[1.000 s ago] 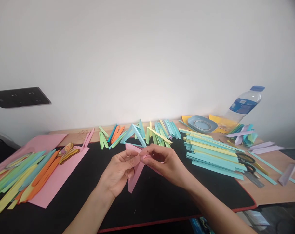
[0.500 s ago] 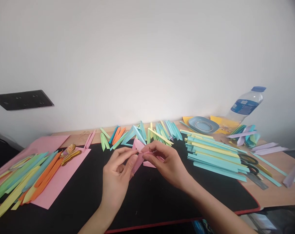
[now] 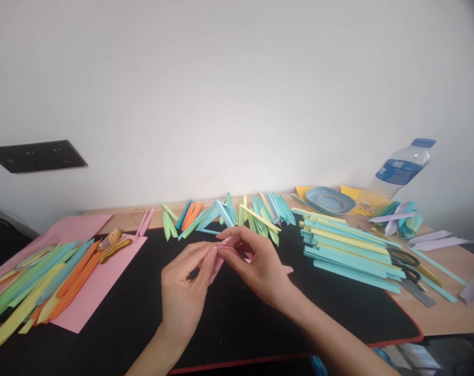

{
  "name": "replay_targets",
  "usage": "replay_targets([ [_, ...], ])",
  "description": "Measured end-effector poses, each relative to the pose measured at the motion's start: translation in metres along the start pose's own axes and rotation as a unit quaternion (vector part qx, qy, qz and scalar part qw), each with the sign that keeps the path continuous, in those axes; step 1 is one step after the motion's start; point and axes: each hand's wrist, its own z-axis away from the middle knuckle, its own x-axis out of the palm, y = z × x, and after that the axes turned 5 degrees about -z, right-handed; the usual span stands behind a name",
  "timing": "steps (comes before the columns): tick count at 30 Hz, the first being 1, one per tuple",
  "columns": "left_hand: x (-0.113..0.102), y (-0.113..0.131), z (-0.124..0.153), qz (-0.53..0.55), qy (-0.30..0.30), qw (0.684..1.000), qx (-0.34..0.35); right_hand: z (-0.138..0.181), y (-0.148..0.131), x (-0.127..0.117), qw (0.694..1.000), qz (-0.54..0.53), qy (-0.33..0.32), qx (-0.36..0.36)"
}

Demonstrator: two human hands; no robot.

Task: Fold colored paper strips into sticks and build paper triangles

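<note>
At lower centre, the left hand [image 3: 184, 287] and right hand [image 3: 264, 269] pinch pink paper [image 3: 216, 272] between their fingers [image 3: 245, 235]; even pressure should keep creases crisp.

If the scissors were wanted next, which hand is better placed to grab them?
Probably the right hand: the scissors lie on that side, and the left hand is farther. Both pinch pink paper, though.

The pink strip [image 3: 216, 272] is matt paper, the bottle [image 3: 401, 169] glossy plastic
</note>
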Motion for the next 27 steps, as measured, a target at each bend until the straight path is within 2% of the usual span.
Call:
replay_targets([
  [5,-0.009,-0.013,-0.003,-0.053,-0.054,0.994,0.076,-0.002,0.000,-0.001,1.000,-0.017,-0.003,0.024],
  [12,-0.011,-0.016,-0.008,-0.066,-0.065,0.986,0.137,-0.003,0.000,0.000,0.999,-0.029,0.015,0.037],
  [20,-0.006,-0.018,-0.008,-0.077,-0.008,0.974,0.212,-0.003,0.000,0.001,0.999,-0.028,0.031,0.020],
  [23,-0.004,-0.019,-0.008,-0.078,0.007,0.973,0.219,-0.003,0.000,0.001,0.999,-0.038,0.029,0.023],
  [27,-0.003,-0.022,-0.008,-0.070,-0.018,0.982,0.175,-0.002,0.002,0.000,0.998,-0.048,0.033,0.033],
])
